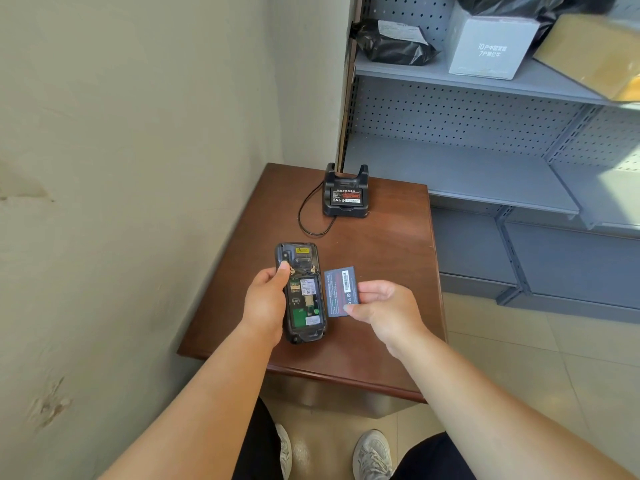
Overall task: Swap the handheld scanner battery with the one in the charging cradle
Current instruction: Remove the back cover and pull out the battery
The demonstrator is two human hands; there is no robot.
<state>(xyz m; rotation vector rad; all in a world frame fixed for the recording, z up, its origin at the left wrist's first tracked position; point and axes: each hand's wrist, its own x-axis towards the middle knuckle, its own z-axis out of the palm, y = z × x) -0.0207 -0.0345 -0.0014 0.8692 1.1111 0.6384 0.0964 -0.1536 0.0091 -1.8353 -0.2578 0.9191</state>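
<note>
Fingers (363,289) of the right hand (384,311) pinch the removed battery (337,289); the left hand (265,301) grips the scanner (303,292), bay open, above the worktop (388,258). Cradle (345,194), at twelve o'clock, holds the spare battery (346,196). Advisably, set this battery down, then lift the spare out squarely.

Bare table (381,258) between hands and charging cradle (345,194), cable (304,220) looping left
</note>
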